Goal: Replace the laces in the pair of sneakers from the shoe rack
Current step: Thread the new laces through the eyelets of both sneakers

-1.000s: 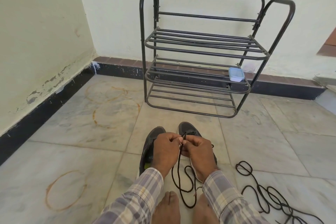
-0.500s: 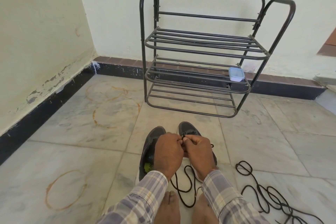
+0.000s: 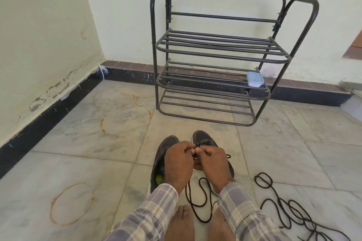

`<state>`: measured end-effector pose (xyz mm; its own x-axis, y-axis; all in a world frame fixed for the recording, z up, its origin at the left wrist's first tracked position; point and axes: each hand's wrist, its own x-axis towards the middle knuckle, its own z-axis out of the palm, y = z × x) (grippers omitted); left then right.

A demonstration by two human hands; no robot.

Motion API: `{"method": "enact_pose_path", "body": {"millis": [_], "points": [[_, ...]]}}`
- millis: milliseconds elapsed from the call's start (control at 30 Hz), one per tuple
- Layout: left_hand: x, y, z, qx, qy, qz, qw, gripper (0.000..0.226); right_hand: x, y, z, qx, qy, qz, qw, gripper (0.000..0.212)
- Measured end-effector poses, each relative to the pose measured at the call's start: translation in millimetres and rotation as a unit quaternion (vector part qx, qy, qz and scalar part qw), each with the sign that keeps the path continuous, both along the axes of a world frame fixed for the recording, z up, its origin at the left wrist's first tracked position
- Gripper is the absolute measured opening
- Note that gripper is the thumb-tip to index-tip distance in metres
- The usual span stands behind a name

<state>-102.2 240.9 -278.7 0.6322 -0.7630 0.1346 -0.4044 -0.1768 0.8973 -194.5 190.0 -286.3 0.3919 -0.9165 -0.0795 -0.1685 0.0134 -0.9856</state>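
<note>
Pale marble floor (image 3: pixel 82 162) all round me, grey-veined tiles marked with rusty rings (image 3: pixel 71 204). Two cream walls (image 3: pixel 43 31) meet in the corner, paint flaking above a dark skirting.

Against the back wall stands the black metal shoe rack (image 3: pixel 215 53), three slatted shelves. Its middle shelf carries one small lidded plastic box (image 3: pixel 254 79) at the right end; what's inside I can't make out.

In front of me, the pair of dark grey sneakers, toes pointing at the rack. The left-side sneaker (image 3: pixel 163 152) shows its mouth, with a green patch and some teal lettering on the insole, too small to read. The right-side sneaker (image 3: pixel 202 138) is mostly hidden beneath my hands; only the toe and a sliver of side show.

My left hand (image 3: pixel 179 164) is curled, fingertips pinching the black lace (image 3: pixel 203 221) just above that shoe. My right hand (image 3: pixel 212 162) meets it, thumb and forefinger nipping the same lace right beside. The exact eyelet is covered.

The lace drops between my checked sleeves (image 3: pixel 156 207) and loops on the tile near my bare feet (image 3: pixel 183 221), which are cut off by the frame.

Off to my right, more black lace (image 3: pixel 293 211) lies in loose coils on the floor, running out of view at the bottom edge.
</note>
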Motion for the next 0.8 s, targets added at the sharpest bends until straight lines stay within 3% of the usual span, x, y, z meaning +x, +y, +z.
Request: {"method": "enact_pose_path", "body": {"millis": [333,433,533,600,633,700,800], "points": [[-0.4,0.5,-3.2,-0.016,-0.041,-0.030,0.999,0.022,-2.5,-2.1,1.1,-0.019,0.007,0.004,1.000,0.021],[-2.8,0.2,-2.2,-0.013,-0.026,-0.030,0.999,0.036,-1.1,-3.0,-0.5,-0.046,0.019,-0.030,0.998,0.024],[-9.9,1.8,-1.7,-0.007,0.093,-0.082,0.992,0.062,0.1,-5.5,0.7,-0.072,0.015,-0.079,0.994,0.027],[-13.6,4.5,-2.0,0.013,0.196,-0.149,0.969,0.056,0.7,-6.9,3.5,-0.064,0.010,-0.091,0.994,0.026],[-13.4,5.6,-2.4,0.031,0.207,-0.175,0.962,0.043,0.8,-7.6,5.6,-0.054,0.008,-0.102,0.993,0.025],[-6.4,2.8,-7.8,0.061,0.152,-0.184,0.969,0.012,-1.3,-11.8,10.6,0.002,-0.040,-0.142,0.989,0.026],[13.0,-3.6,-13.0,0.098,0.073,-0.148,0.981,0.022,-9.2,-18.5,22.8,0.201,-0.258,-0.158,0.932,0.022]]}}
